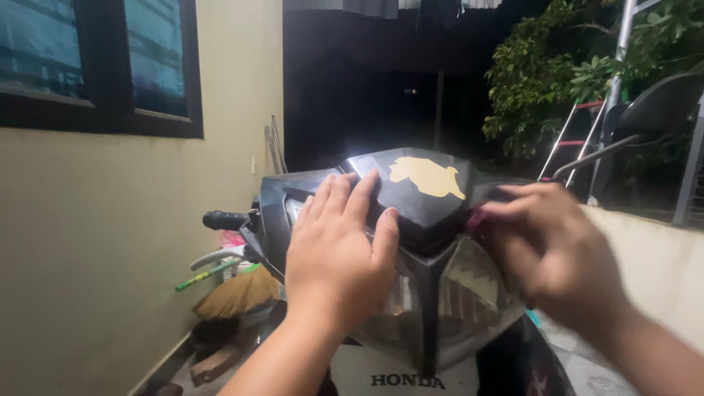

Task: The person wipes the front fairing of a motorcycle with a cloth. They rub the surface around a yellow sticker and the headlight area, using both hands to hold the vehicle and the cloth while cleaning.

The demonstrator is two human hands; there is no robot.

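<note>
Left hand [339, 253] fingers [361, 196] spread flat, open, pressing on scooter cowl [422, 213] top, beside yellow patch [427, 177]. Right hand [554, 253] blurred, fingers pinched on small pink-red thing [478, 217] at cowl's right edge; kind unclear. Cowl: rigid glossy plastic, likely slippery, scratch-prone; steady from top. Headlight [462, 293] below. Broom [238, 293] by wall.

Left hand [339, 253], right hand [561, 253]: bare, sleeveless forearms, no jewellery.
</note>
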